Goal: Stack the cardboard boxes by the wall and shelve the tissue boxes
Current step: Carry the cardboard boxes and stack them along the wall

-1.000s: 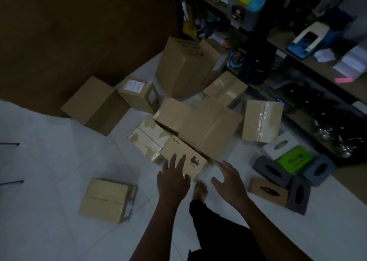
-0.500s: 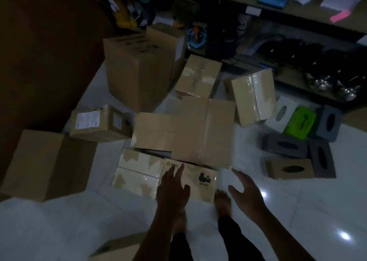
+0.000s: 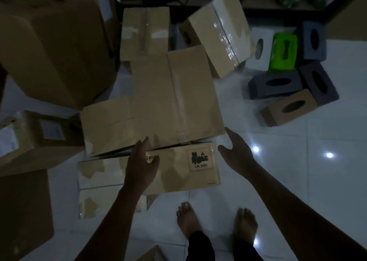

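Both hands empty, fingers spread: left hand [image 3: 141,166] over the labelled box [image 3: 190,167] at 6 o'clock, right hand [image 3: 237,153] off its 3 o'clock edge; best to clamp opposite sides low, clearing the large box [image 3: 155,103] overlapping its far edge.

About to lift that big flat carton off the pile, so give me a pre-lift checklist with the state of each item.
1. Left hand at the near edge of the large carton: ok, fingers straight, no grip yet.
2. Right hand at the carton's right corner: ok, open, apart from it.
3. Carton free of load on top: ok.
4. Labelled box underneath will stay put: cannot tell.
5. Bare feet out from under the pile: ok.
6. Tissue boxes outside the lift path: ok, off to the right.
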Demonstrator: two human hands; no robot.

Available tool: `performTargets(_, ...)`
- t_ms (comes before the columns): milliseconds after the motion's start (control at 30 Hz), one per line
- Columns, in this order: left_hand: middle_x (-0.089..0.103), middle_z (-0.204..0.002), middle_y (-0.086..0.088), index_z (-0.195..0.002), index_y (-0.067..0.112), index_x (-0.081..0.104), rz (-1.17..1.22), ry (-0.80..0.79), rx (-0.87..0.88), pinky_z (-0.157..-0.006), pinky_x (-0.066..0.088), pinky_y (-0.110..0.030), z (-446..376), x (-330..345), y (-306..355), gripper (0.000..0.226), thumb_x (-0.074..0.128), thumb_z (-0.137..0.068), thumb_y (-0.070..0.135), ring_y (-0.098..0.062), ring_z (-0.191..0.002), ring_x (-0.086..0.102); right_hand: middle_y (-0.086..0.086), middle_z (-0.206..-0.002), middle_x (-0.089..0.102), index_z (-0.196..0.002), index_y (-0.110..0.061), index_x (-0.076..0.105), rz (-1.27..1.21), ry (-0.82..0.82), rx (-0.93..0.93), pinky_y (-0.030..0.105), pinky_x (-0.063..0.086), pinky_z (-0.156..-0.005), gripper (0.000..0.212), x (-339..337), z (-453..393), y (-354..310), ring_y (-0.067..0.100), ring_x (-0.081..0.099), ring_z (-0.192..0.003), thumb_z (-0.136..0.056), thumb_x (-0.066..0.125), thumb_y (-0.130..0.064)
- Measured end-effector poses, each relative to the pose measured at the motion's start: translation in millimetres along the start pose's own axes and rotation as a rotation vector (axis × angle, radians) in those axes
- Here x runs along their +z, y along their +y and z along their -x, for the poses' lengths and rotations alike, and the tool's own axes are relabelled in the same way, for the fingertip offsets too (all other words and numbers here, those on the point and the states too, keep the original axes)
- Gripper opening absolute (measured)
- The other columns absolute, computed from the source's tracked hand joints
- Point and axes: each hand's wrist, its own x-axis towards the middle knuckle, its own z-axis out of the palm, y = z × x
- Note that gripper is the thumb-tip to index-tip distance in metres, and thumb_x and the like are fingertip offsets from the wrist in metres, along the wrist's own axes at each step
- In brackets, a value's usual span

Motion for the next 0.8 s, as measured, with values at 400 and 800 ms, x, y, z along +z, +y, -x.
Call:
performTargets(400,0.046,-0.153,-0.005,-0.161,0.017,0.01,0.388,0.073,-0.223,-0.109,0.044,-0.045,-53,47,-12,0.113,0.086,-0.079,0.036,-0.029,-0.139,0.047,0.01,-0.143,0.053,-0.146,-0.018,0.043,-0.199,-0.051,0.163,0.027,0.047,-0.07,0.047,29,-81,39,0.021,0.052,-0.106,-0.102,0.052,-0.033)
performTargets(800,0.056,-0.136,0.013,-0.143,0.038,0.052,0.777,0.175,-0.144,-0.086,0.044,-0.023,-44,-34,53,0.06,0.077,-0.088,0.036,-0.009,-0.116,0.055,0.007,-0.114,0.066,-0.109,-0.019,0.058,-0.604,0.107,-0.039,0.044,0.053,-0.094,0.062,-41,-60,-28,0.024,0.063,-0.11,-0.084,0.042,-0.072)
